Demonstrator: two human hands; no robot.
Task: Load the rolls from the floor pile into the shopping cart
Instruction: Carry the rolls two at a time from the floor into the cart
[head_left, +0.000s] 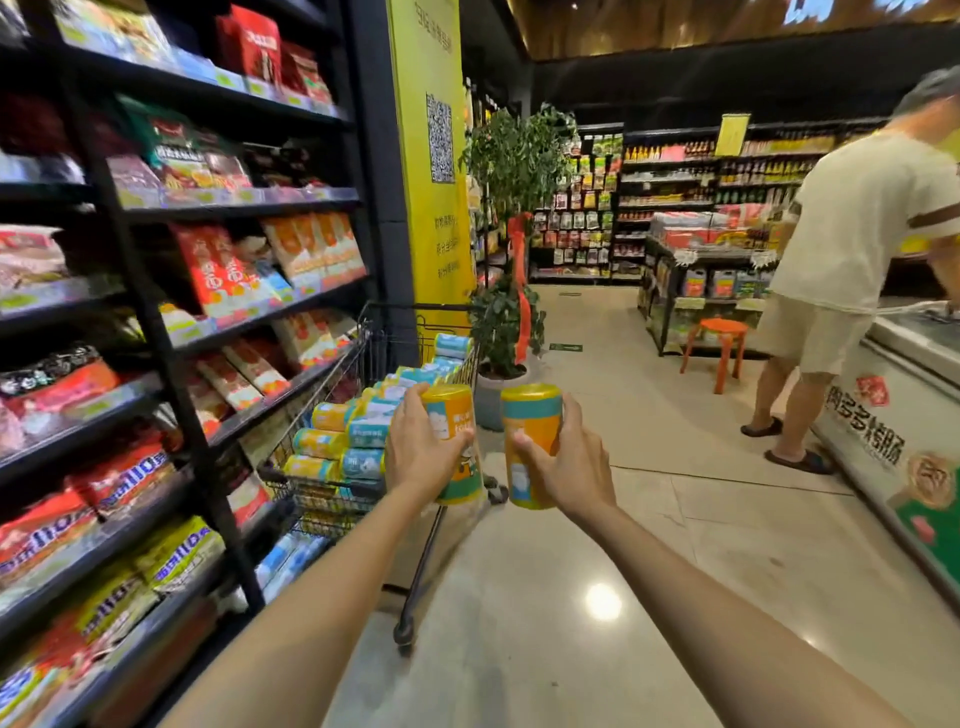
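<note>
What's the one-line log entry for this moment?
phase: loading; left hand: holds left roll; right hand: holds right roll; cart: heaped with rolls; held rolls: upright, near cart, not yet in

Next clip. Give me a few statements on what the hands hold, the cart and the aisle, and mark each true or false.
1. The left hand grips one yellow cylindrical roll with a teal band, and the right hand grips a second such roll. True.
2. The black wire shopping cart holds nothing. False: yellow and teal stacked rolls fill it.
3. The cart stands beside the black store shelves on the person's left. True.
4. The orange round stool lies tipped over. False: it stands upright on the floor.
</note>
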